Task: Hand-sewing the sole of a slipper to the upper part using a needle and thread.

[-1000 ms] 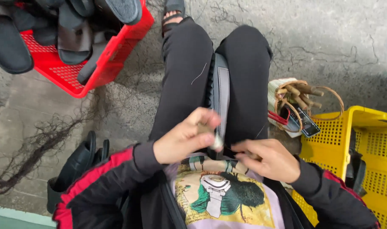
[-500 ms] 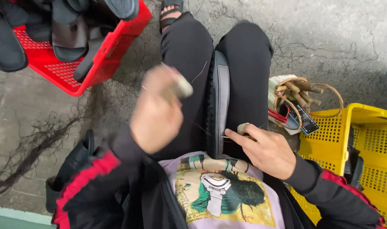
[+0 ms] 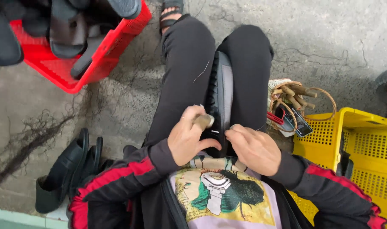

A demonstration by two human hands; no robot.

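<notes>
A black sandal (image 3: 219, 97) with a grey sole stands on its edge, clamped between my knees in black trousers. My left hand (image 3: 188, 138) is closed around a small wooden-handled tool (image 3: 203, 121) and presses it against the sandal's near end. My right hand (image 3: 253, 148) pinches the sandal's near edge on the other side, fingers closed on it. A thin pale thread (image 3: 200, 71) lies on my left thigh.
A red plastic crate (image 3: 98, 61) of black sandals sits at the upper left. More black sandals (image 3: 64, 169) lie on the concrete at the lower left, near loose dark threads (image 3: 28, 140). A small woven basket of wooden tools (image 3: 293, 99) and a yellow crate (image 3: 350, 144) stand on the right.
My left hand, raised high and out to the left half a second ago, has come back down to the sandal's near end with the tool. My right hand has stayed on the sandal.
</notes>
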